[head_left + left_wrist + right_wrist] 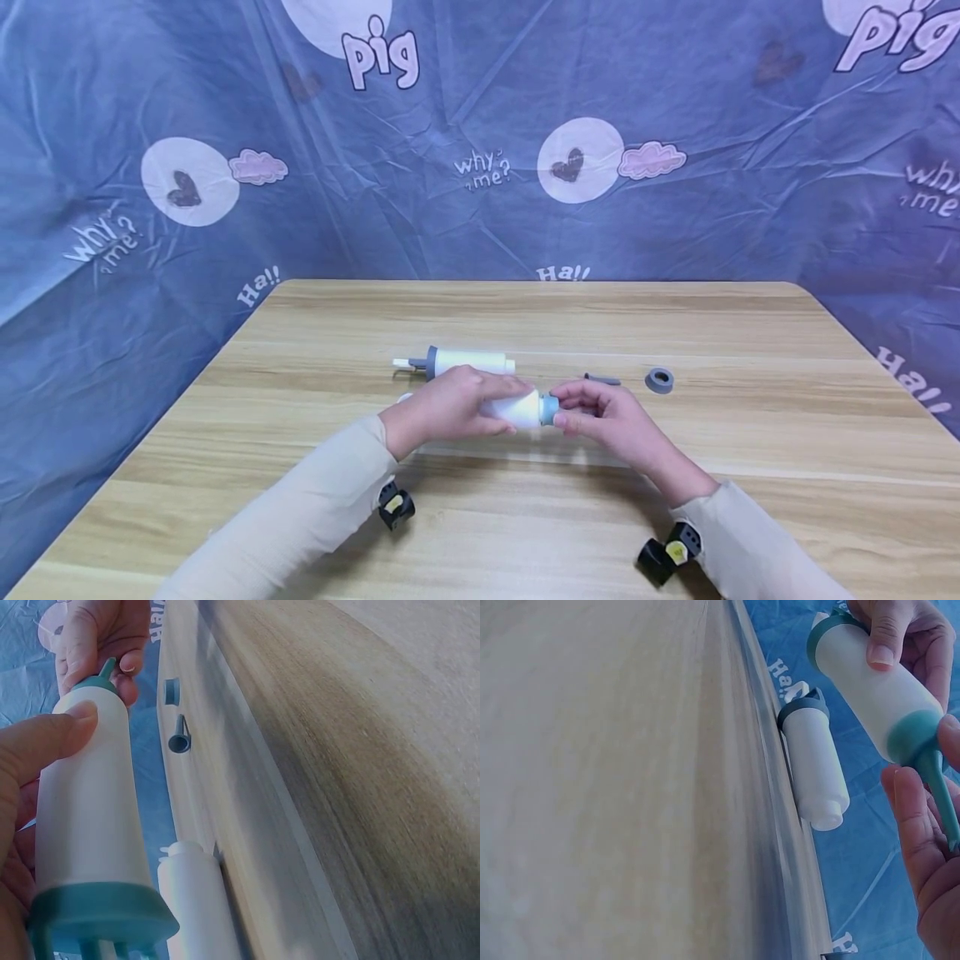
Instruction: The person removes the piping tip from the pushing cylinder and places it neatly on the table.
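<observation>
Held above the table is a white syringe-like tube [522, 410], with a teal collar [101, 907] at its rear end. My left hand [459, 404] grips the white barrel, its thumb lying along the side near the front. At the other end sits a teal nozzle cap [913, 736] that narrows into a thin spout [939, 791]. My right hand [611, 418] pinches this cap between thumb and fingers. In the head view, the tube's rear is mostly hidden behind the left hand.
Behind the left hand lies a second white tube [472, 362] with a dark grey collar. A small grey nozzle piece [602, 380] and a grey ring [659, 381] lie farther right on the wooden table [525, 533]. Printed blue cloth [420, 208] hangs behind.
</observation>
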Motion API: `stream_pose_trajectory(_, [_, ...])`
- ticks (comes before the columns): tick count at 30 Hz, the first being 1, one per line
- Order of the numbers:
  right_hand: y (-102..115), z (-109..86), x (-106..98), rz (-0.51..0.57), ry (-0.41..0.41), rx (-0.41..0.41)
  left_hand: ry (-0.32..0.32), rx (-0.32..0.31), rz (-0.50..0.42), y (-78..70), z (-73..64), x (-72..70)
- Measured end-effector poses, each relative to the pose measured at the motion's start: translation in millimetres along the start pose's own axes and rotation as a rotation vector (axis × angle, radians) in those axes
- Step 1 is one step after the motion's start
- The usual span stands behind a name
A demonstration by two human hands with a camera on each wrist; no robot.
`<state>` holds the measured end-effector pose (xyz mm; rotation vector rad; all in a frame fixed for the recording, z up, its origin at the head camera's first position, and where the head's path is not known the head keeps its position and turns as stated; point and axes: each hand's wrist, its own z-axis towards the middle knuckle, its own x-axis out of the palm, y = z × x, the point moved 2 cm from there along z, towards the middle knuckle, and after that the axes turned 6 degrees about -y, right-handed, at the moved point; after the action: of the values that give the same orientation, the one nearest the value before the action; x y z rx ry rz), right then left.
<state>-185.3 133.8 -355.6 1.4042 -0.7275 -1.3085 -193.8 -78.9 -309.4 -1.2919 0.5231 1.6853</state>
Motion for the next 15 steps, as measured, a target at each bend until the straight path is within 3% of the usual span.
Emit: stream_pose_trajectory(15, [-2.2, -1.0, 2.0, 0.023, -0.023, -0.090, -0.001, -0.015, -0.001, 2.1, -4.0, 1.0])
